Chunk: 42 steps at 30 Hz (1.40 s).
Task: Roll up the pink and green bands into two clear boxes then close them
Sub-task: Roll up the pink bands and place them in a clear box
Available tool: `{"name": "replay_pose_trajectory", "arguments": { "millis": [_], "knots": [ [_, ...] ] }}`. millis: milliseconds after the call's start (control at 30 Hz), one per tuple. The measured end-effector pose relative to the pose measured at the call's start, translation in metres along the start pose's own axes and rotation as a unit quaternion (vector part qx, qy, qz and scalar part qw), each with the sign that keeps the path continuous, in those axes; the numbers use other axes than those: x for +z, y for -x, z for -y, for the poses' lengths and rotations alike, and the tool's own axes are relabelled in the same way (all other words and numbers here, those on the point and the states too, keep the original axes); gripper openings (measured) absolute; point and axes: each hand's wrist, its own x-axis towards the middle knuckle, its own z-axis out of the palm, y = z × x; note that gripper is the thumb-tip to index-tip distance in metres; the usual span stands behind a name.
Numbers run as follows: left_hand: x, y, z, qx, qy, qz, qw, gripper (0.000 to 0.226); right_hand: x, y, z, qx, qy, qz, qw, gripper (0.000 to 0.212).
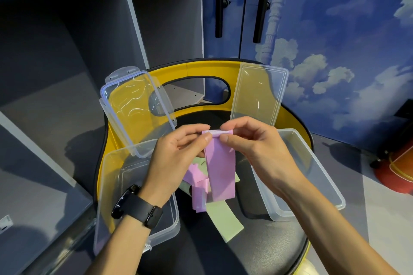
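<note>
The pink band (220,169) hangs from both my hands above a chair seat, its top end curled into a small roll. My left hand (178,152) pinches the roll's left side and my right hand (250,143) pinches its right side. The band's loose tail piles up below. Under it lies the green band (224,219) on the seat. One clear box (107,196) stands open at the left beneath my left wrist. A second clear box (312,174) stands open at the right. Their lids (134,105) (257,94) lean against the chair back.
Everything sits on a black chair seat (257,248) with a yellow backrest (192,69). Grey shelving (67,29) stands at the left, a blue cloud-patterned cabinet (335,29) behind. A red object (397,167) stands on the floor at the right.
</note>
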Motion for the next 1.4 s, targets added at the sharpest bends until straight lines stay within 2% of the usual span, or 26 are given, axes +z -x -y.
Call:
{"name": "replay_pose_trajectory", "arguments": {
  "millis": [200, 333, 467, 600, 733, 867, 1000, 1200, 1400],
  "knots": [
    [-0.001, -0.001, 0.001, 0.021, 0.019, -0.006, 1.0, 0.021, -0.001, 0.0, 0.003, 0.038, -0.036, 0.006, 0.999, 0.029],
    [-0.002, -0.001, 0.003, 0.022, 0.019, -0.004, 1.0, 0.024, -0.001, 0.001, 0.004, 0.043, -0.041, 0.001, 0.998, 0.017],
    [-0.002, -0.001, 0.002, -0.001, 0.07, 0.007, 0.997, 0.026, -0.002, 0.0, 0.003, 0.021, -0.043, -0.004, 0.999, 0.012],
    [0.001, -0.001, 0.003, -0.015, 0.03, -0.012, 0.999, 0.019, 0.0, 0.001, 0.001, 0.002, -0.014, -0.021, 1.0, 0.012],
    [0.003, 0.0, 0.005, -0.013, 0.027, -0.02, 0.999, 0.023, 0.004, 0.003, -0.002, -0.003, 0.0, -0.047, 0.999, 0.021],
    [0.002, -0.002, 0.007, -0.007, 0.034, -0.025, 0.999, 0.023, 0.005, 0.001, -0.004, 0.019, -0.032, -0.042, 0.998, 0.031],
    [0.001, -0.002, 0.008, 0.0, 0.036, -0.015, 0.999, 0.026, 0.005, 0.001, -0.004, 0.043, -0.025, -0.038, 0.998, 0.02],
    [0.001, -0.002, 0.008, -0.028, 0.08, 0.008, 0.996, 0.03, 0.003, 0.0, -0.005, 0.037, -0.029, -0.041, 0.998, 0.014],
    [0.002, -0.002, 0.014, -0.052, 0.033, -0.019, 0.998, 0.022, 0.003, 0.001, -0.008, 0.035, -0.011, -0.028, 0.999, 0.017]
  ]
}}
